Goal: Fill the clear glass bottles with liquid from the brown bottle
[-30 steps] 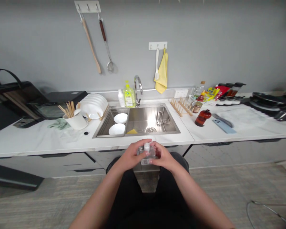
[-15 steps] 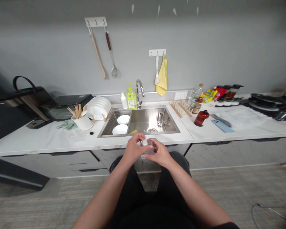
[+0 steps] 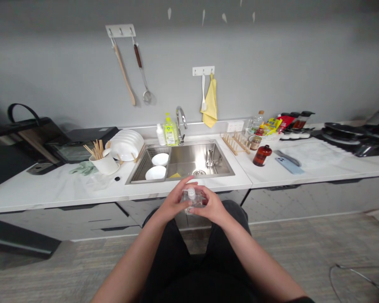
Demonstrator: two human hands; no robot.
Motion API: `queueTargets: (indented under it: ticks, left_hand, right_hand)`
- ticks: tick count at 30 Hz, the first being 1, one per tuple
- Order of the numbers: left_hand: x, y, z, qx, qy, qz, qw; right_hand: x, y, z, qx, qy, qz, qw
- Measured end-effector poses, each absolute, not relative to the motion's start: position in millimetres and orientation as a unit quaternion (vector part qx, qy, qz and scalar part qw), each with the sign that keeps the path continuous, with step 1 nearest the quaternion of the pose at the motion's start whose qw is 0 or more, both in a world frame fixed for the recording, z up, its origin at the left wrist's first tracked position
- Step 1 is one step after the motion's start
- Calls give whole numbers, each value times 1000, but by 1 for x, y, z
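Both my hands meet in front of my body, below the counter's front edge, around a small clear bottle (image 3: 193,201) with a white cap (image 3: 191,193). My left hand (image 3: 173,202) curls around the bottle from the left, its fingers arched over the cap. From the right, my right hand (image 3: 212,206) wraps the bottle's body. The bottle stands roughly upright between my palms. Straight ahead on the white counter lies a steel sink (image 3: 205,162).
Two white bowls (image 3: 156,166) and a yellow sponge (image 3: 176,175) are in the sink. Stacked plates (image 3: 126,144) and a chopstick cup (image 3: 104,162) stand left. A brown bottle (image 3: 260,155), a phone (image 3: 289,165) and a wooden rack (image 3: 236,143) sit right. Green soap (image 3: 170,131) is by the faucet.
The view swung up and then slightly left. My hands stayed together on the bottle; the left fingers closed over the cap half a second ago and are now arched above it.
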State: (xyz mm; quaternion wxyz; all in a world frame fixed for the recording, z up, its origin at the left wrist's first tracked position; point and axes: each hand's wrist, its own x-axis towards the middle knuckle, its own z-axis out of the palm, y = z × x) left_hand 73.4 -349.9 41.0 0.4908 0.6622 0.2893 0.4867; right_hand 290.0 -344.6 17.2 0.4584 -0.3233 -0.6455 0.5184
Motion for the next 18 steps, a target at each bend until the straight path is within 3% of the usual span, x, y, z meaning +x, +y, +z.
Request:
queueTargets:
  ticks: [6,18]
  left_hand:
    - [69,-348,40,671,315,506,442]
    - [68,-353,40,654,292,491,495]
  right_hand:
    - [291,-344,13,-314,-667,505,449]
    - [296,-342,21,-327,-643,523,454]
